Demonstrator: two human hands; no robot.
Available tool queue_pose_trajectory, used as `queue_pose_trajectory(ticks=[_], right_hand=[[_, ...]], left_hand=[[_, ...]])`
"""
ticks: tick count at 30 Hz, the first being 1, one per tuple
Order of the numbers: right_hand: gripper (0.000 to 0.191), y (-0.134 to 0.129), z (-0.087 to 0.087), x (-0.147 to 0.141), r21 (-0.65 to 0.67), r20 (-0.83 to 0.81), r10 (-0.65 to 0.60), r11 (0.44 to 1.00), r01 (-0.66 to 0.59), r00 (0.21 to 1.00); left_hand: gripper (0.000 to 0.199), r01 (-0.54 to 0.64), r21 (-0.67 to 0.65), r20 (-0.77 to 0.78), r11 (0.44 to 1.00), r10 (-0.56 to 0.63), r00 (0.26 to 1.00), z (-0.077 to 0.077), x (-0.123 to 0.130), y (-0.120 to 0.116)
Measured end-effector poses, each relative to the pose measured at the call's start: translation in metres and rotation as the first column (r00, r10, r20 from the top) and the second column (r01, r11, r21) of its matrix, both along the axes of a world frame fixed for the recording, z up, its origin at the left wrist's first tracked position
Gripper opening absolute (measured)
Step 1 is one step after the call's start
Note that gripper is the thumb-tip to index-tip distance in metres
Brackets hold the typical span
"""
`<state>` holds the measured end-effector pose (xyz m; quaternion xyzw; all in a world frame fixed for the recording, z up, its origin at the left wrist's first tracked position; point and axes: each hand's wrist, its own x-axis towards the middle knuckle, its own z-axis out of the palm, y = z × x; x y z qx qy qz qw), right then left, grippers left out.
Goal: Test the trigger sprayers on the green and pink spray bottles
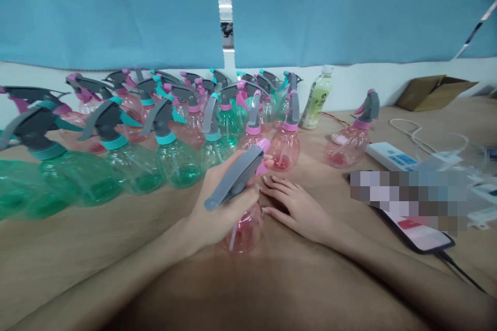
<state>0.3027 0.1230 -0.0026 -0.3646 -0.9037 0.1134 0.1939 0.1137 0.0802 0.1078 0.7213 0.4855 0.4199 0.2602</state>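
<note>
My left hand (223,199) is wrapped round the neck of a pink spray bottle (243,232) with a grey head and pink nozzle. The bottle stands close in front of me, and a straw shows through its clear pink body. My right hand (298,207) rests palm down on the table, its fingers spread, just right of that bottle; I cannot tell whether the fingertips touch it. Beyond my hands stand two pink spray bottles, the nearer being a pink spray bottle (286,150). Another pink spray bottle (347,145) stands apart to the right.
Several green spray bottles (178,163) line the left, with more pink and green ones behind. A labelled drink bottle (317,98) stands at the back. On the right lie a phone (423,232) with a cable, a white power strip (392,156) and an open cardboard box (421,93).
</note>
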Motion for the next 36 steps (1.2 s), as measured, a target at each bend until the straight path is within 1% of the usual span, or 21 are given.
queue_pose_trajectory(ticks=[2, 5, 16, 22, 25, 31, 36], right_hand=[[0.049, 0.0002, 0.0002, -0.0001, -0.001, 0.003, -0.002, 1.000, 0.002, 1.000], [0.050, 0.0004, 0.0006, -0.0001, -0.005, 0.015, -0.007, 1.000, 0.007, 1.000], [0.049, 0.0005, 0.0001, -0.0001, -0.007, -0.004, 0.000, 1.000, 0.000, 1.000], [0.051, 0.0004, 0.0002, -0.0003, -0.014, 0.011, -0.006, 1.000, 0.006, 1.000], [0.051, 0.0000, 0.0012, -0.0003, -0.018, 0.023, -0.007, 1.000, 0.007, 1.000], [0.051, -0.0004, 0.0020, -0.0005, -0.027, 0.029, -0.011, 1.000, 0.012, 1.000], [0.051, -0.0002, 0.0017, -0.0004, -0.029, 0.030, -0.012, 1.000, 0.012, 0.999]], left_hand=[[0.008, 0.038, -0.010, 0.015, 0.999, -0.038, 0.999, -0.0007, -0.0007, 0.0004], [0.010, 0.058, -0.013, 0.028, 0.998, -0.057, 0.998, -0.0019, -0.0015, 0.0004], [0.010, 0.043, -0.018, 0.014, 0.999, -0.043, 0.999, -0.0009, -0.0014, 0.0008], [0.012, 0.079, -0.024, 0.039, 0.997, -0.078, 0.996, -0.0026, -0.0023, -0.0002], [0.012, 0.079, -0.012, 0.039, 0.997, -0.078, 0.996, -0.0026, -0.0022, -0.0003], [0.012, 0.056, -0.050, 0.041, 0.997, -0.054, 0.998, -0.0004, -0.0018, -0.0008], [0.014, 0.073, -0.010, 0.033, 0.997, -0.073, 0.997, -0.0016, -0.0025, 0.0009]])
